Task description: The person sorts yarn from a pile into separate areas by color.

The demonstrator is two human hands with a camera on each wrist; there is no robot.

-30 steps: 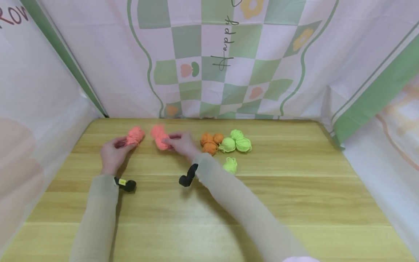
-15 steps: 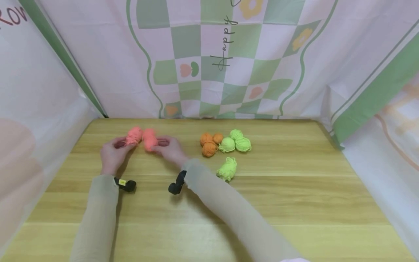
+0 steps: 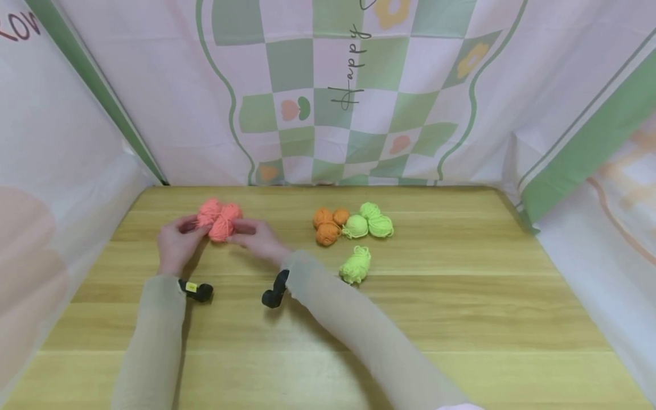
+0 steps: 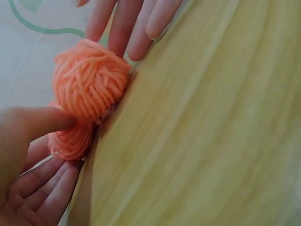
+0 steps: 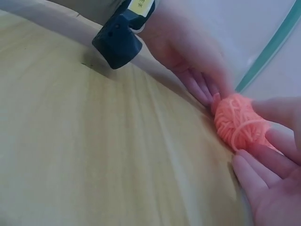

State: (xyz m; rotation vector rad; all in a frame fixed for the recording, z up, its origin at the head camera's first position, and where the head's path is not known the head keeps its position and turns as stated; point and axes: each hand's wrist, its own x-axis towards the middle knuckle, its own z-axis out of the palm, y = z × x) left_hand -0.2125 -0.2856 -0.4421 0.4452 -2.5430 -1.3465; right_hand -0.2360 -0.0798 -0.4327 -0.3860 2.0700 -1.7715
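Observation:
Two coral-pink yarn balls lie side by side and touching at the table's back left. My left hand (image 3: 176, 242) pinches the left pink yarn ball (image 3: 207, 212) between thumb and fingers. From the other side my right hand (image 3: 260, 240) holds the right pink yarn ball (image 3: 222, 226). In the left wrist view that ball (image 4: 91, 80) stands in front, partly covering the one under my left thumb. In the right wrist view, pink yarn (image 5: 240, 122) sits between the two hands, my right thumb and fingers about it.
Orange yarn balls (image 3: 327, 228) form a cluster at the back middle, beside light-green yarn balls (image 3: 378, 222). Another green yarn ball (image 3: 356, 266) lies nearer on the wooden table (image 3: 461, 319). Printed cloth (image 3: 338, 114) hangs along the table's back and sides.
My right hand has brought its pink yarn ball leftward, up against the one at my left hand, and turned it slightly. My left hand has stayed in place.

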